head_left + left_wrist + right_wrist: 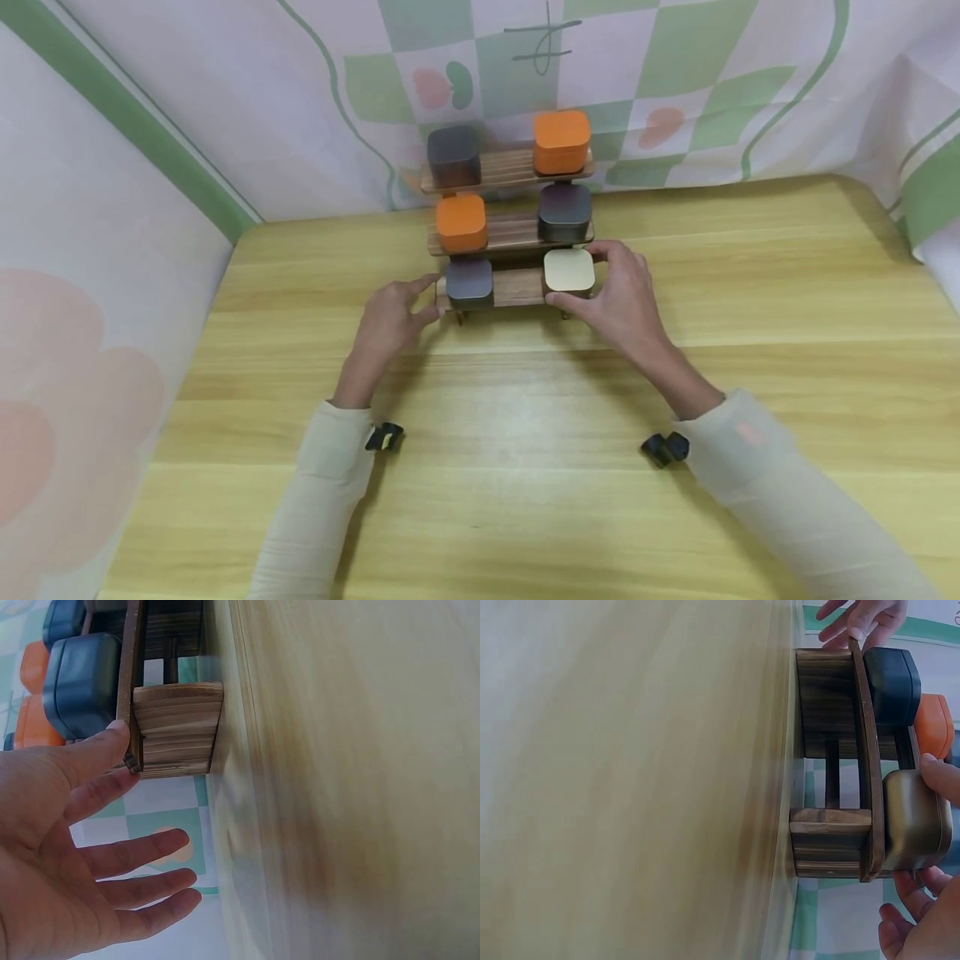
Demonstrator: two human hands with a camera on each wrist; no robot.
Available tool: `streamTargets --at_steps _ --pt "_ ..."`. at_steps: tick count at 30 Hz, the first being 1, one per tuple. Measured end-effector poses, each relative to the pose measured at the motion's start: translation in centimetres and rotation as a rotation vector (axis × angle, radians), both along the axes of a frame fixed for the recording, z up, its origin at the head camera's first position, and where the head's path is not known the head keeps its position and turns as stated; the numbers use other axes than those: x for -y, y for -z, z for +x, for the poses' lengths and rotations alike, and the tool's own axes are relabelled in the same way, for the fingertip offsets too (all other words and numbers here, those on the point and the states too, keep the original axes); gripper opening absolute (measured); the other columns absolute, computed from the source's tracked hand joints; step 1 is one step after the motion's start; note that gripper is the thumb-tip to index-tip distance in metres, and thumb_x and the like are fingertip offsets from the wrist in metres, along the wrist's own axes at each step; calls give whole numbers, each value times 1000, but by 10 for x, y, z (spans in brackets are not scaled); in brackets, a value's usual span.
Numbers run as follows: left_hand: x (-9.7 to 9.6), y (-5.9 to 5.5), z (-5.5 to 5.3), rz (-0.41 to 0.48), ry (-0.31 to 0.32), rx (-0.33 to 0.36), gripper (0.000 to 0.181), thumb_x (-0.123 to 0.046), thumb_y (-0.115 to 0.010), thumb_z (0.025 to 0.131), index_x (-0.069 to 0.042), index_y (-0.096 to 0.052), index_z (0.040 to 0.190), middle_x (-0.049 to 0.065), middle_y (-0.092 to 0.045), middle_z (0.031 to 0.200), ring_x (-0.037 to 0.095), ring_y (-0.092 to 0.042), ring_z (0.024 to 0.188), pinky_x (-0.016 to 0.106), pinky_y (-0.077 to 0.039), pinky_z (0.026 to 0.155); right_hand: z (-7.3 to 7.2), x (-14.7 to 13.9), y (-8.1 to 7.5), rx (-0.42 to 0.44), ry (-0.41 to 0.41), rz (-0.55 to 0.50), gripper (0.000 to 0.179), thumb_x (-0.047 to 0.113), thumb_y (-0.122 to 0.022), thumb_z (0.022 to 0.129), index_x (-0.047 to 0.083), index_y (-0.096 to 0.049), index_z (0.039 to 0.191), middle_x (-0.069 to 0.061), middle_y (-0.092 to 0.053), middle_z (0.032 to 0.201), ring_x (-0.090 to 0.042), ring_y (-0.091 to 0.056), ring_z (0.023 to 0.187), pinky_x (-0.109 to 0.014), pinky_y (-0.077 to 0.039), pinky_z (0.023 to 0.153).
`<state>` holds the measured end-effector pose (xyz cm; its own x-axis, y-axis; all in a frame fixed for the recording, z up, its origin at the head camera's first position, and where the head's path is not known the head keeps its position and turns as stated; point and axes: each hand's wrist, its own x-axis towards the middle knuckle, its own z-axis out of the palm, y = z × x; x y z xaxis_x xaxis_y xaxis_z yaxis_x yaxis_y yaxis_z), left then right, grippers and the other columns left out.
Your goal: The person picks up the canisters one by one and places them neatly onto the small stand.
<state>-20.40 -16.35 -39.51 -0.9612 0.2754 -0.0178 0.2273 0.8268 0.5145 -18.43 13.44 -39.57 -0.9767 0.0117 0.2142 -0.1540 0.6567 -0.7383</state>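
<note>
A three-tier wooden display shelf (517,287) stands toward the back of the table, bearing small rounded square tins. On the right of its lowest tier is a gold tin (568,271) with a pale lid. My right hand (626,300) grips this tin, thumb at the front and fingers around the far side; in the right wrist view it sits against the board. My left hand (393,317) pinches the left end of the lowest board between thumb and index finger, its other fingers extended in the left wrist view. Beside it is a dark grey tin (470,283).
The middle tier holds an orange tin (461,223) on the left and a black tin (565,212) on the right. Up top are a dark tin (453,156) and an orange tin (562,142). A patterned curtain (517,75) hangs behind the wooden table (510,467).
</note>
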Motion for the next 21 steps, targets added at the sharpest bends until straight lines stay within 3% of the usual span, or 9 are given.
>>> streamTargets --at_steps 9,13,16,21 --pt "0 -1 1 6 -13 -1 52 -26 -72 94 -14 -57 143 11 -61 79 18 -38 60 36 -42 58 0 3 0 10 -5 -2 81 25 -91 74 -8 -47 133 -24 -54 130 -41 -41 122 -54 -33 103" --pt "0 -1 2 15 -21 10 52 -26 -72 95 -15 -57 143 17 -70 105 18 -40 62 37 -45 62 1 4 -1 33 -1 -7 82 26 -91 75 -8 -47 135 -24 -54 131 -41 -40 124 -54 -34 103" --pt "0 -1 2 17 -22 14 52 -26 -72 95 -15 -57 143 18 -65 127 20 -43 65 39 -48 68 1 4 -1 53 6 -14 83 27 -90 76 -7 -46 137 -23 -53 132 -41 -40 124 -54 -36 101" --pt "0 -1 2 18 -22 18 51 -26 -72 95 -15 -57 143 18 -63 131 22 -44 67 40 -48 71 2 5 -3 68 11 -17 84 28 -90 77 -7 -45 139 -24 -53 134 -41 -41 124 -54 -37 100"
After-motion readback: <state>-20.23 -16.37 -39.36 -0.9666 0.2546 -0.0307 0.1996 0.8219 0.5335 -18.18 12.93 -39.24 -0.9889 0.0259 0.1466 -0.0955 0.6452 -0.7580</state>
